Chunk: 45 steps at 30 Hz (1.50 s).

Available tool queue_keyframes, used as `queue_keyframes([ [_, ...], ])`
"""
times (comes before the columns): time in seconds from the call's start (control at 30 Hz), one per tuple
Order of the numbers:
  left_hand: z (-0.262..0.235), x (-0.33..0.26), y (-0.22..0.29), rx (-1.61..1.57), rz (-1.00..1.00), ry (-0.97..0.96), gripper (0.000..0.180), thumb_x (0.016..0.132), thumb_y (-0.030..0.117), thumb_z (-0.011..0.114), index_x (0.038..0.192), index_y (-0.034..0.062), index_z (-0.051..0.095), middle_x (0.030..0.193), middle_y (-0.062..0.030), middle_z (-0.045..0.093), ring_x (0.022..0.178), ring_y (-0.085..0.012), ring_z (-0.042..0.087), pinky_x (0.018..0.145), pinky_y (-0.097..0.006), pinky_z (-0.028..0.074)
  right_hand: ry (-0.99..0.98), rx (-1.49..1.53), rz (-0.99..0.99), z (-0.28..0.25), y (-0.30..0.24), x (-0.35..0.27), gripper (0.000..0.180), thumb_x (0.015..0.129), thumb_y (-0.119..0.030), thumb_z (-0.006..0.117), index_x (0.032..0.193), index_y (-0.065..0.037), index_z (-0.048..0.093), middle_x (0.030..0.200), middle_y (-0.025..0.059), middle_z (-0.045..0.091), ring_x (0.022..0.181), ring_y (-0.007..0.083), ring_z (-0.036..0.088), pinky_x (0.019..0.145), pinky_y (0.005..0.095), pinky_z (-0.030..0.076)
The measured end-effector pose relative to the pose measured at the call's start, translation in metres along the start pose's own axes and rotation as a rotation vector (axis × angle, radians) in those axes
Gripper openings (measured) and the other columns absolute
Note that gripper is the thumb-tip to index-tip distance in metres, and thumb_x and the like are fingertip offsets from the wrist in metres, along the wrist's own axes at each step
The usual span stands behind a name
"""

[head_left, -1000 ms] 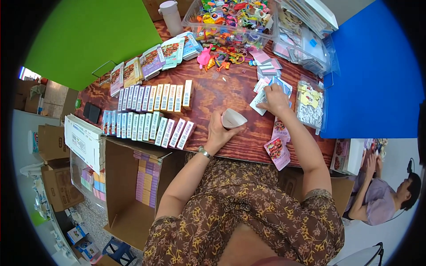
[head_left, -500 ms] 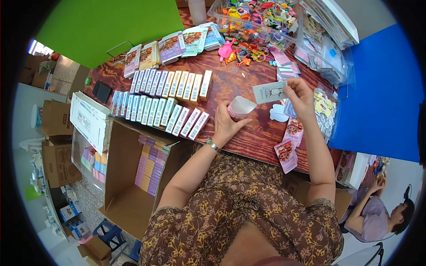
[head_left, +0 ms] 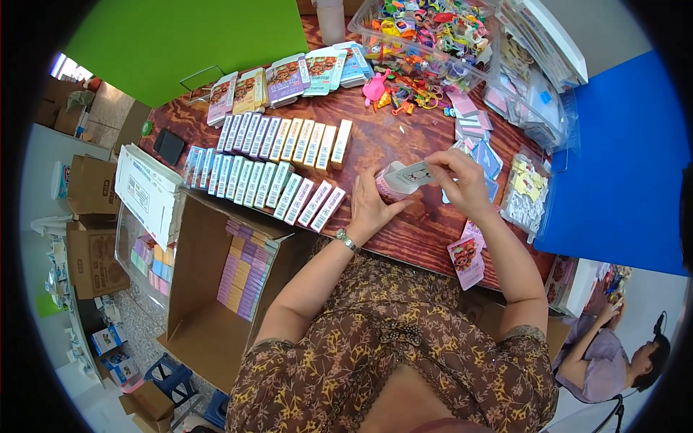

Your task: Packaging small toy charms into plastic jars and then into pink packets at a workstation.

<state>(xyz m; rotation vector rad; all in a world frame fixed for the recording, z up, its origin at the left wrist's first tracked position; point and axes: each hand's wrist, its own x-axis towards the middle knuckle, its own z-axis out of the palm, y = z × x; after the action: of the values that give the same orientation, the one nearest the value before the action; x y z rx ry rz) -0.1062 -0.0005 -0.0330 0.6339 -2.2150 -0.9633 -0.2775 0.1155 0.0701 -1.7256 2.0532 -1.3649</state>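
Observation:
My left hand [head_left: 369,207] is wrapped round a small pink carton [head_left: 391,183], whose white flap stands up at its open top. Between the fingers of my right hand [head_left: 462,180] is a pale card [head_left: 416,173] with a small line drawing, its end at the carton's mouth. I cannot tell how far inside the card reaches. Flat pink cartons [head_left: 466,261] with a picture print lie by the table's front edge, below my right wrist. Left of my hands, small filled cartons in purple, yellow, blue, green and pink [head_left: 278,184] stand in two rows.
Flat unfolded cartons [head_left: 287,78] lie in stacks at the back. A clear bin of colourful trinkets [head_left: 433,43] stands at the far right, near loose cards [head_left: 487,159] and a tray of small packets [head_left: 528,189]. A cardboard box [head_left: 209,289] holds packed cartons. Another person [head_left: 610,353] sits at right.
My right hand has brought the card left and down to the mouth of the pink carton. The left hand still holds the carton in nearly the same place.

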Motion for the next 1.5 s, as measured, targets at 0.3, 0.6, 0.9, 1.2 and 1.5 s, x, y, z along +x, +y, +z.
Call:
queue_keyframes([
  [0.3, 0.008, 0.004, -0.005, -0.001, 0.087, 0.070, 0.085, 0.064, 0.029, 0.093, 0.129, 0.0006, 0.046, 0.111, -0.0193, 0.057, 0.099, -0.0384, 0.055, 0.086, -0.046, 0.045, -0.160, -0.293, -0.269, 0.028, -0.001, 0.005, 0.024, 0.083, -0.012, 0.074, 0.106, -0.009, 0.072, 0.086, 0.0092, 0.067, 0.080, 0.0256, 0.068, 0.069, 0.0361, 0.055],
  [0.6, 0.010, -0.008, -0.019, -0.059, 0.074, -0.018, 0.088, 0.066, 0.028, 0.091, 0.135, -0.0010, 0.044, 0.122, -0.0189, 0.055, 0.113, -0.0370, 0.056, 0.097, -0.045, 0.045, 0.111, -0.295, 0.365, 0.028, 0.165, 0.084, 0.022, 0.090, -0.013, 0.066, 0.109, -0.004, 0.069, 0.097, 0.0176, 0.072, 0.089, 0.0329, 0.071, 0.076, 0.0425, 0.055],
  [0.9, 0.011, -0.004, -0.022, -0.095, 0.068, -0.054, 0.087, 0.067, 0.029, 0.090, 0.135, -0.0001, 0.044, 0.119, -0.0187, 0.056, 0.108, -0.0362, 0.057, 0.094, -0.046, 0.046, 0.097, -0.674, 0.446, 0.027, 0.209, 0.109, 0.019, 0.086, -0.018, 0.070, 0.101, -0.007, 0.066, 0.087, 0.0136, 0.072, 0.082, 0.0324, 0.070, 0.072, 0.0452, 0.055],
  [1.2, 0.010, -0.005, -0.024, -0.098, 0.090, -0.012, 0.087, 0.067, 0.030, 0.091, 0.135, -0.0001, 0.045, 0.115, -0.0189, 0.057, 0.104, -0.0360, 0.058, 0.093, -0.046, 0.046, 0.152, -0.116, 0.254, -0.014, 0.117, 0.113, 0.015, 0.094, -0.008, 0.065, 0.107, -0.001, 0.065, 0.089, 0.0053, 0.070, 0.074, 0.0125, 0.064, 0.068, 0.0284, 0.053],
  [1.5, 0.010, -0.003, -0.022, -0.101, 0.098, -0.018, 0.086, 0.068, 0.029, 0.090, 0.135, 0.0000, 0.045, 0.116, -0.0191, 0.058, 0.106, -0.0364, 0.058, 0.095, -0.046, 0.046, -0.124, 0.009, 0.640, 0.002, 0.173, 0.070, 0.014, 0.093, -0.010, 0.067, 0.105, -0.003, 0.067, 0.085, 0.0055, 0.072, 0.075, 0.0130, 0.069, 0.066, 0.0291, 0.054],
])
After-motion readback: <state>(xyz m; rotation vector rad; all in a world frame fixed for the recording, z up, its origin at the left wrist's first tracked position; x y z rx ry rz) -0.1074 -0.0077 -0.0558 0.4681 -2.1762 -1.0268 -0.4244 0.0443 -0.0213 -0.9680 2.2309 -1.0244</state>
